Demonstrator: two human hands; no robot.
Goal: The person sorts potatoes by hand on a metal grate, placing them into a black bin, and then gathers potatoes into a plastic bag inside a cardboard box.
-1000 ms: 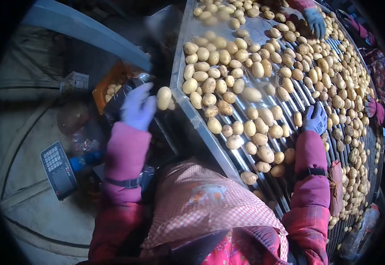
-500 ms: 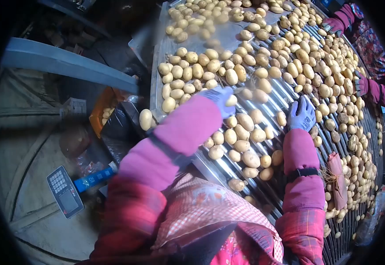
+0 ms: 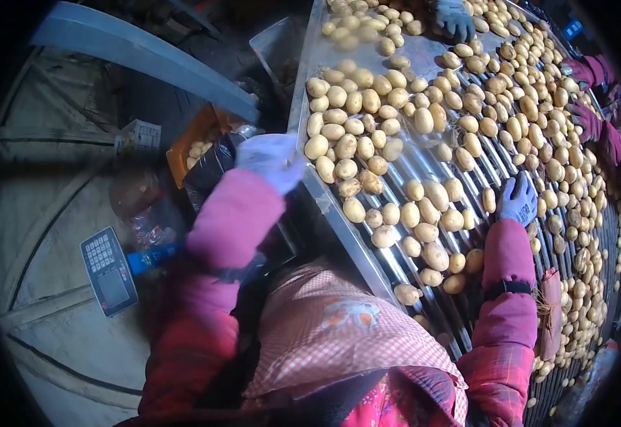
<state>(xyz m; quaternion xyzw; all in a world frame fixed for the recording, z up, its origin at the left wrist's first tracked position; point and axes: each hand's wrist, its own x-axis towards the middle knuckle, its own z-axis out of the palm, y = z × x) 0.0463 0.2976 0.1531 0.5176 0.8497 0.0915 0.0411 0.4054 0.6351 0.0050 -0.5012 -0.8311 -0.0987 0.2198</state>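
Note:
My left hand [image 3: 271,162], in a pale purple glove, is smeared by motion at the near side of the metal rim [image 3: 316,186]. Beside it stands an orange container with a black plastic liner [image 3: 200,174], holding several potatoes [image 3: 198,151]. Whether anything is in the left hand's fingers is hidden by blur. On the shiny rollers [image 3: 396,256], my right hand [image 3: 518,201] lies with its fingers stretched out, next to a small potato [image 3: 488,200]. Loose potatoes [image 3: 435,256] are spread over the rollers between my two hands.
Across the rollers are a co-worker's hands [image 3: 585,119]; another gloved hand [image 3: 455,19] reaches in at the top. A scale display with keypad [image 3: 109,272] stands at lower left. A grey beam [image 3: 147,53] crosses the upper left. A reddish wrapped bundle [image 3: 550,313] lies right of my arm.
My left hand has swung left, from over the potatoes to beside the lined container. My right hand stays on the rollers. The view has shifted, and a gloved hand has appeared at the top.

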